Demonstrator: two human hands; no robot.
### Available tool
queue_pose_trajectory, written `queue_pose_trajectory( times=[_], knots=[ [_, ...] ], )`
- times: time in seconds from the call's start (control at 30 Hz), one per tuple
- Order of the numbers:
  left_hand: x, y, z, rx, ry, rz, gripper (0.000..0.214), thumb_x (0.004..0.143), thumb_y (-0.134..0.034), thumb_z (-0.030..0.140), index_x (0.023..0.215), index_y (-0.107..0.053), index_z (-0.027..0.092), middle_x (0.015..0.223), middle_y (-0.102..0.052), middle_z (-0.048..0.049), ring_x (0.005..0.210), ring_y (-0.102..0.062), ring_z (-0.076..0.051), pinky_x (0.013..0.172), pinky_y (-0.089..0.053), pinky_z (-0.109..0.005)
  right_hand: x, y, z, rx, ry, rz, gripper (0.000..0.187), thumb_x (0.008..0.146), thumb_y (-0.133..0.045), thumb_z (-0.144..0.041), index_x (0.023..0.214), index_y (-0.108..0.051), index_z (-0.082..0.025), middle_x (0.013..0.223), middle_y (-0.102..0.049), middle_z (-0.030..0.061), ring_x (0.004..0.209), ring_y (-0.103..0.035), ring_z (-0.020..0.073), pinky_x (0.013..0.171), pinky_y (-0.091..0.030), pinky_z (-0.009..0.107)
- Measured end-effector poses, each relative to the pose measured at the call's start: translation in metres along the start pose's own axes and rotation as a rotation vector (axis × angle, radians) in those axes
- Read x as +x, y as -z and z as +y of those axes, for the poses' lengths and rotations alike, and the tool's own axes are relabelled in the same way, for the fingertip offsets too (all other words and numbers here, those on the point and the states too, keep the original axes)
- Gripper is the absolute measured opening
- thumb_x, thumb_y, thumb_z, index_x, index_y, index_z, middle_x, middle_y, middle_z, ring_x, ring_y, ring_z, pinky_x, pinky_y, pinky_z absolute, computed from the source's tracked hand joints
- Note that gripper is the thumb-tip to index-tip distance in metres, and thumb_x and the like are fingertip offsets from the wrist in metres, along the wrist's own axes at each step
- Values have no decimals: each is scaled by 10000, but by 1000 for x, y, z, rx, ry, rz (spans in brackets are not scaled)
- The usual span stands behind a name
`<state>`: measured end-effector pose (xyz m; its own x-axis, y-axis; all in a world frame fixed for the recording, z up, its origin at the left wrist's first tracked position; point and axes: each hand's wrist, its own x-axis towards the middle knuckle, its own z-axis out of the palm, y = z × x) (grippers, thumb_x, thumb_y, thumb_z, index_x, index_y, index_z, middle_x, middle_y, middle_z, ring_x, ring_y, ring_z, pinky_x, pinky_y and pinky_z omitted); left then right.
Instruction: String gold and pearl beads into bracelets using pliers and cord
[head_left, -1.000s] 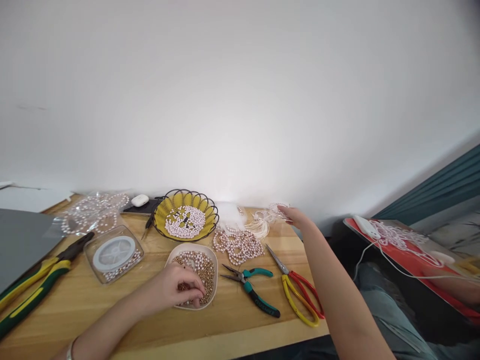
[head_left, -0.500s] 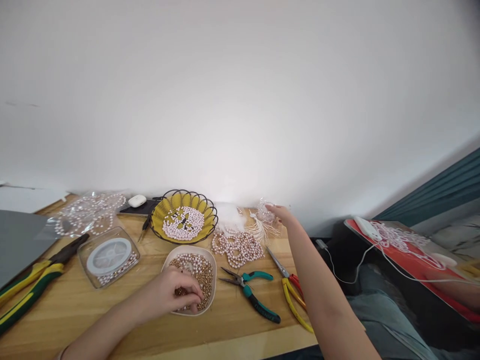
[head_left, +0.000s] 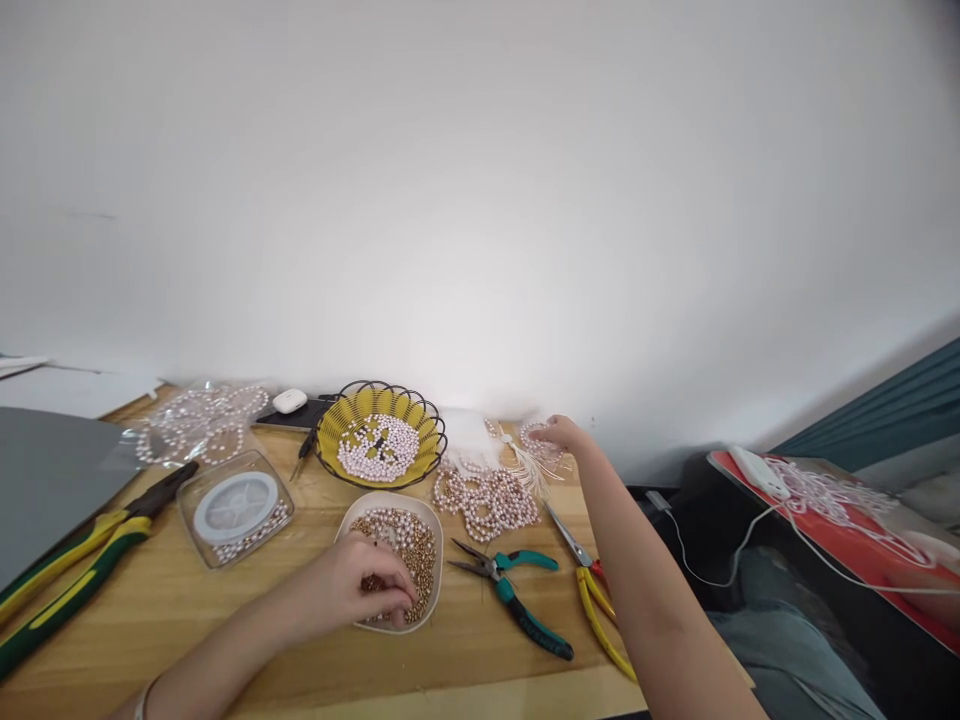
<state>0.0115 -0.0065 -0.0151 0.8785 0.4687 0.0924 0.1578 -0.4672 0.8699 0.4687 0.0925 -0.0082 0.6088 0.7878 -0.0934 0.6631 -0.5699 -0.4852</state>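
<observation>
My left hand (head_left: 375,580) is over a cream bowl (head_left: 437,590) of gold and pink beads (head_left: 420,548). Its thumb and fingertips are pinched together, and whatever may be between them is too small to make out. My right hand (head_left: 564,435) reaches to the back right of the table, its fingers closed on a clear plastic bag of pale beads (head_left: 536,436). Beside that bag lies a cream tassel (head_left: 529,468). Strung pink beads (head_left: 487,505) are heaped between the bowl and the tassel.
Teal-handled pliers (head_left: 517,595) and yellow-handled scissors (head_left: 592,600) lie right of the bowl. Behind it is a yellow basket (head_left: 330,440) of beads. Leftward are a clear box (head_left: 196,545) with a spool (head_left: 236,506), and large pliers (head_left: 97,560). Another person's hand (head_left: 930,590) is far right.
The view has shifted slightly, so the table's things appear further right. My right hand's fingers have come down and closed in on the clear bag. My left hand stays pinched at the bowl.
</observation>
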Motion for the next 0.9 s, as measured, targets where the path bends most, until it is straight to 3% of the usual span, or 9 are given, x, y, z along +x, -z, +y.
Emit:
queue_pose_trajectory(
  times=[0.17, 0.27, 0.33, 0.43, 0.53, 0.7, 0.8, 0.9],
  knots=[
    [1, 0, 1, -1, -6, -1, 195, 950, -654, 270, 906, -811, 164, 796, -839, -65, 764, -771, -187, 772, -553, -229, -15, 31, 4, 284, -103, 187, 290, 996, -656, -321, 1237, -640, -161, 1199, -681, 85, 974, -701, 212, 816, -616, 393],
    [1, 0, 0, -15, -13, 6, 208, 952, -649, 276, 923, -811, 148, 787, -837, -78, 731, -771, -187, 733, -555, -225, -29, 52, -8, 473, -105, 325, 311, 999, -649, -316, 1272, -620, -169, 1238, -662, 93, 998, -693, 218, 825, -613, 400],
    [1, -1, -1, -24, -21, 11, 211, 949, -653, 278, 925, -812, 143, 787, -837, -84, 729, -773, -188, 733, -555, -225, -42, 60, -27, 609, -57, 326, 330, 1002, -644, -321, 1291, -605, -167, 1244, -654, 95, 997, -691, 220, 816, -614, 401],
    [1, -1, 0, -32, -34, 16, 202, 942, -669, 288, 928, -814, 148, 785, -838, -81, 765, -778, -193, 766, -552, -231, -74, 54, -70, 801, 93, 170, 312, 1009, -624, -337, 1265, -604, -161, 1197, -665, 89, 943, -693, 201, 772, -611, 366],
    [1, -1, 0, -41, -37, 27, 207, 942, -672, 308, 939, -817, 161, 778, -838, -68, 754, -777, -191, 747, -552, -235, -121, 25, -129, 916, 287, -120, 229, 969, -654, -355, 1105, -650, -170, 1026, -715, 87, 853, -698, 171, 730, -591, 276],
    [2, -2, 1, -59, -42, 50, 210, 928, -698, 338, 899, -825, 173, 776, -836, -59, 721, -771, -192, 737, -552, -246, -200, -54, -249, 871, 507, -601, 249, 853, -778, -375, 978, -693, -177, 839, -735, 36, 701, -687, 167, 643, -596, 298],
    [3, -4, -2, -77, -54, 40, 188, 923, -704, 317, 897, -829, 178, 797, -838, -57, 752, -775, -193, 736, -551, -235, -224, -103, -322, 784, 565, -709, 232, 897, -758, -338, 1011, -677, -154, 822, -716, 13, 690, -680, 149, 642, -593, 290],
    [3, -7, -7, -98, -60, 24, 142, 903, -722, 273, 892, -827, 179, 818, -839, -52, 745, -775, -192, 704, -556, -222, -224, -143, -379, 677, 604, -729, 223, 982, -673, -322, 1108, -667, -138, 1008, -710, 47, 806, -700, 163, 704, -608, 326]
  ],
)
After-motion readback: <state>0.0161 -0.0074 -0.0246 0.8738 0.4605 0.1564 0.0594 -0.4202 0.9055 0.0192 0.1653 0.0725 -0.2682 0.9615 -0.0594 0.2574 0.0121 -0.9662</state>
